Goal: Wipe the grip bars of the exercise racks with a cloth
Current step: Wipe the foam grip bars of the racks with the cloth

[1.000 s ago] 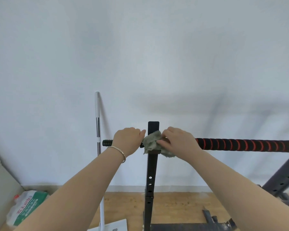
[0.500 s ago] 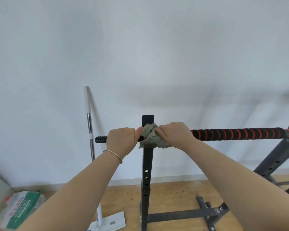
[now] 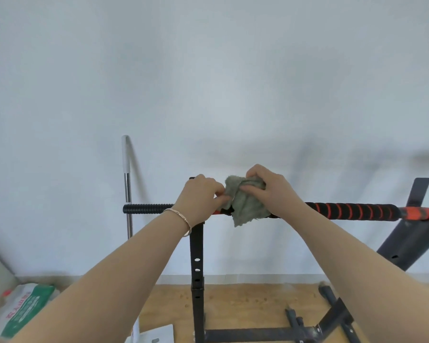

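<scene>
both hands [image 3: 201,198] [image 3: 270,191] pinch cloth [image 3: 247,206] over bar [image 3: 349,211], prob touching.

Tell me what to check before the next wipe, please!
1. Cloth held: ok, the right hand grips the grey-green cloth.
2. Second grip: ok, the left hand pinches the cloth's edge.
3. Cloth on bar: ok, it hangs over the grip bar.
4. Path to the right free: ok, nothing on the striped foam.
5. Cloth clean enough: cannot tell.
</scene>
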Available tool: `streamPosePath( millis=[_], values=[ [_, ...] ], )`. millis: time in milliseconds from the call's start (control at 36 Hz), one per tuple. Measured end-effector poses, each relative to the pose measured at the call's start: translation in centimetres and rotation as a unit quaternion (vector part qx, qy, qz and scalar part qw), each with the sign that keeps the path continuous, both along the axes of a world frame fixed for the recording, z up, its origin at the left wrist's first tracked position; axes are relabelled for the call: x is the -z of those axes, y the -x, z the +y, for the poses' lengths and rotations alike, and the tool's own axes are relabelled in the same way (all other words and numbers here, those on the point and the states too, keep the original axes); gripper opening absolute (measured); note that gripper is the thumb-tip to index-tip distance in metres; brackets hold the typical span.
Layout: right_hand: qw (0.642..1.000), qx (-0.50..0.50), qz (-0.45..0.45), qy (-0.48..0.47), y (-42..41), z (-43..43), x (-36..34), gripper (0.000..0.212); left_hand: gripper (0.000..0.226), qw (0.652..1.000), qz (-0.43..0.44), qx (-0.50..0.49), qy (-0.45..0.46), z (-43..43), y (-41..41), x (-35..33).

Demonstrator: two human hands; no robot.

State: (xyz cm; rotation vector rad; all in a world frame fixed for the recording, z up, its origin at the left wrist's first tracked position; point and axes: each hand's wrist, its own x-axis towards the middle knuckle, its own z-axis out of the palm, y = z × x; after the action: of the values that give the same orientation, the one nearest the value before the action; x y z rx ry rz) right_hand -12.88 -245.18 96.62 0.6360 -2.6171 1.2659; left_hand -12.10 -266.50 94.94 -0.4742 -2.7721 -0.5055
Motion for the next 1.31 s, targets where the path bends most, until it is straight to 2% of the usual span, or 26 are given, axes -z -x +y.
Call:
streamPosePath(
  millis=[83,139,278,333,389,444,500,556,611,667,833,889,917,944,1000,1083,1139,1194,1250,1306],
  values=[
    [0.999,0.011,0.001,-0.03,0.6,2.3,-0.4,0.02,0.026,0.984,-0.086,0.008,-0.152,1.7,-0.7,-0.9],
    [0.995,0.034,0.017,-0.095,1.1,4.3,-0.7,0.026,0.024,0.974,-0.121,0.002,-0.191,2.5,-0.8,-1.5],
    [0.946,0.08,0.094,-0.298,2.0,7.2,-0.9,0.052,0.026,0.973,-0.129,-0.058,-0.183,3.2,-0.6,-1.5],
    [0.922,0.066,0.133,-0.358,2.7,7.7,0.0,0.066,0.024,0.979,-0.109,-0.11,-0.131,3.7,-0.5,-0.9],
    [0.921,0.048,0.167,-0.347,3.1,7.4,1.1,0.071,0.022,0.987,-0.02,-0.157,0.023,4.0,-0.1,0.0],
    [0.933,0.002,0.162,-0.321,3.2,6.5,2.0,0.072,0.015,0.975,0.036,-0.161,0.151,4.4,0.3,1.0],
    [0.935,-0.051,0.105,-0.335,3.3,5.7,2.8,0.066,0.018,0.961,0.027,-0.14,0.236,4.7,0.6,1.8],
    [0.916,-0.065,0.067,-0.389,3.4,5.3,3.5,0.057,0.026,0.951,0.019,-0.112,0.287,4.7,0.6,2.5],
    [0.896,-0.044,0.088,-0.434,3.7,5.2,3.8,0.057,0.033,0.951,0.011,-0.093,0.294,4.5,0.8,2.7],
    [0.89,-0.037,0.108,-0.441,3.8,5.0,3.8,0.057,0.036,0.954,0.008,-0.079,0.289,4.4,1.0,2.8],
    [0.867,-0.006,0.194,-0.458,4.7,4.6,4.9,0.055,0.03,0.961,0.02,-0.096,0.259,4.5,0.7,3.0],
    [0.85,-0.016,0.253,-0.462,4.8,4.6,5.0,0.026,0.029,0.961,0.027,-0.1,0.256,4.6,0.7,3.0],
    [0.845,-0.017,0.254,-0.47,4.7,4.4,5.1,0.015,0.029,0.961,0.027,-0.102,0.257,4.6,0.7,3.0],
    [0.847,-0.009,0.23,-0.479,4.7,4.3,5.1,0.012,0.029,0.96,0.027,-0.104,0.258,4.7,0.6,2.9],
    [0.861,0.017,0.157,-0.483,4.5,4.0,4.7,0.021,0.028,0.959,0.032,-0.107,0.262,4.8,0.4,2.9],
    [0.893,0.053,0.146,-0.422,4.5,4.7,3.5,0.028,0.025,0.959,0.048,-0.107,0.258,5.1,0.1,2.8],
    [0.906,0.088,0.128,-0.393,4.6,6.0,2.7,0.027,0.039,0.959,0.059,-0.105,0.255,5.4,-0.1,2.5],
    [0.914,0.13,0.087,-0.373,4.4,7.9,1.8,0.037,0.049,0.96,0.065,-0.09,0.258,6.1,0.0,2.3],
    [0.918,0.14,0.044,-0.369,4.0,9.3,0.8,0.046,0.034,0.96,0.066,-0.077,0.262,7.1,0.4,2.4],
    [0.905,0.106,0.056,-0.408,3.7,10.3,0.2,0.048,0.029,0.962,0.049,-0.068,0.259,8.3,0.9,2.5]
  ],
)
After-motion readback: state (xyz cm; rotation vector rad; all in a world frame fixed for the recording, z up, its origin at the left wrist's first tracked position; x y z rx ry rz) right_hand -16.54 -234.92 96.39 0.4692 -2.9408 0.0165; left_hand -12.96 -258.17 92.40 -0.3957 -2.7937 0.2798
